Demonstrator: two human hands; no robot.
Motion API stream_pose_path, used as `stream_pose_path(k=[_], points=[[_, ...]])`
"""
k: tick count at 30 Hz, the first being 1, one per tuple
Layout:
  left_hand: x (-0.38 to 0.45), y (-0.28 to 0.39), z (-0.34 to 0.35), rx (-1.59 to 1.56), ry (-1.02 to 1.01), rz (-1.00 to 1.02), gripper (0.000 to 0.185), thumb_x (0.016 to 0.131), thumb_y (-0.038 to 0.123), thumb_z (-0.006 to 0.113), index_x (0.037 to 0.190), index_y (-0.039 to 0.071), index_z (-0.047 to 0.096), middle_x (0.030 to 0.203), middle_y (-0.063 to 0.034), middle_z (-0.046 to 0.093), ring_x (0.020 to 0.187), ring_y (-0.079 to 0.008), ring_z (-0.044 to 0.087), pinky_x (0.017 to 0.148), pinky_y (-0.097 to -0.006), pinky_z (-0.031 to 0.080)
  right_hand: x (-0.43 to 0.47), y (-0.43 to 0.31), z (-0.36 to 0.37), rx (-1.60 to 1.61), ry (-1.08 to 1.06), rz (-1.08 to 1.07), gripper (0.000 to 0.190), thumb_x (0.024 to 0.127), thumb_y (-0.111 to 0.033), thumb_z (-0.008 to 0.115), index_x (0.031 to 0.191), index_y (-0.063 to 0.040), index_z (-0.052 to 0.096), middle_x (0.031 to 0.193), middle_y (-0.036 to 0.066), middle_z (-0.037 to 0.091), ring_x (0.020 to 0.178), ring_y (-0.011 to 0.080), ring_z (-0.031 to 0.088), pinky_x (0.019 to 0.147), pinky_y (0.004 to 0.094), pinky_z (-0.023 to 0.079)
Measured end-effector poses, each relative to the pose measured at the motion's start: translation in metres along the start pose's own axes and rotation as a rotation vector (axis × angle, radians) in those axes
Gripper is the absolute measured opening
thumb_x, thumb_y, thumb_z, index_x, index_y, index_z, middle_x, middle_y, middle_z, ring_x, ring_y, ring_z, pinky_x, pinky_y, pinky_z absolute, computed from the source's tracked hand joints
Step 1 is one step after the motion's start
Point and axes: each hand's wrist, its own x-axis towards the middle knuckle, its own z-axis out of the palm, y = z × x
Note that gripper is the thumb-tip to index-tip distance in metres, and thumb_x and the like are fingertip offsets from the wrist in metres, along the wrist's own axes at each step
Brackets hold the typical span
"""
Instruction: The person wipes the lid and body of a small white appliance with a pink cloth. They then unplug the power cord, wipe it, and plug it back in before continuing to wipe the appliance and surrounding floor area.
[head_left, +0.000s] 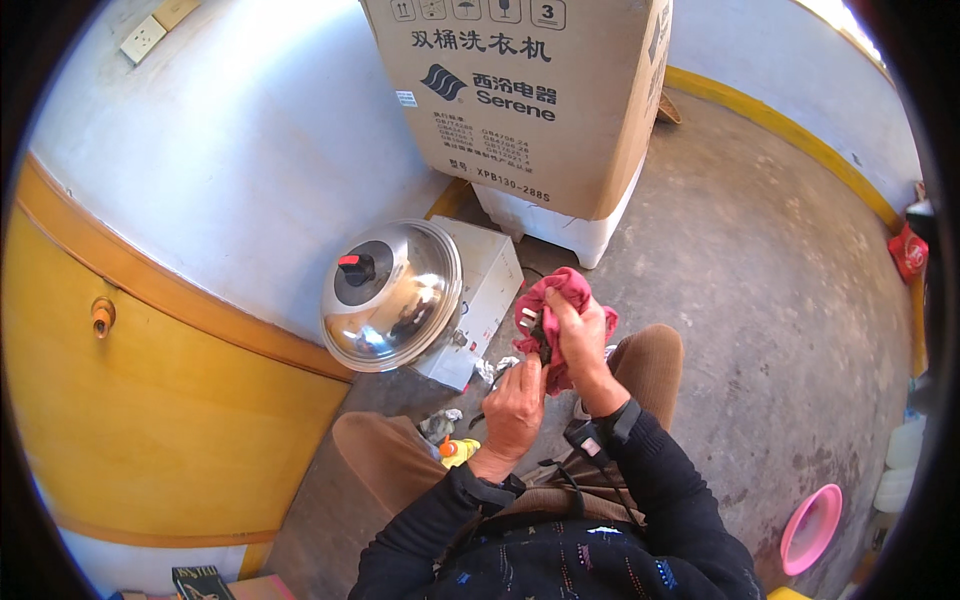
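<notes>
My right hand (581, 334) grips a pink-red cloth (566, 285), bunched up around a black power plug (538, 330). Metal prongs of the plug point to the left, out of the cloth. From below, my left hand (516, 409) pinches the plug's lower end or its cord with the fingertips. Part of the dark cord (477, 421) shows beside this hand. Left of both hands is a metal box-shaped appliance (487, 262) with a knob on its front. A shiny domed lid (397, 300) with a black and red handle leans over the appliance.
A large washing machine carton (517, 97) stands on a white base ahead. Crumpled paper (491, 369) and a yellow bottle with an orange cap (459, 451) lie between my knees and the appliance. A pink basin (811, 529) is at the lower right. The yellow and white wall (187, 390) bounds the left.
</notes>
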Motion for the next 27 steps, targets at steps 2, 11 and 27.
stream_pose_path(k=[2, 11, 27], points=[[0.003, 0.001, -0.002, -0.012, 0.056, 0.023, 0.024, 0.094, 0.015, 0.069, 0.114, 0.005, 0.061, 0.082, -0.0080, 0.061, 0.075, -0.0256, 0.065, 0.060, -0.0380, 0.051, 0.009, 0.001, -0.010, 0.146, 0.013, 0.208, 0.023, 0.098, -0.021, 0.067, 0.114, -0.004, 0.069, 0.094, 0.002, 0.070, 0.078, 0.0084, 0.063, 0.071, 0.0259, 0.053], [0.009, -0.014, -0.006, 0.025, -0.055, 0.001, 0.021, 0.095, 0.016, 0.066, 0.112, 0.005, 0.061, 0.083, -0.0091, 0.061, 0.075, -0.0271, 0.065, 0.058, -0.0381, 0.051, -0.023, -0.031, -0.002, -0.470, -0.219, -0.398, 0.034, 0.094, -0.013, 0.071, 0.124, -0.003, 0.060, 0.114, 0.006, 0.068, 0.102, 0.0151, 0.064, 0.090, 0.0323, 0.051], [0.007, -0.016, -0.006, 0.050, -0.086, 0.077, 0.024, 0.096, 0.015, 0.064, 0.116, 0.003, 0.061, 0.083, -0.0078, 0.060, 0.076, -0.0262, 0.065, 0.059, -0.0367, 0.052, -0.014, -0.018, 0.000, -0.447, -0.078, -0.350, 0.025, 0.090, -0.017, 0.075, 0.106, -0.001, 0.067, 0.089, 0.002, 0.070, 0.081, 0.0128, 0.066, 0.076, 0.0299, 0.055]])
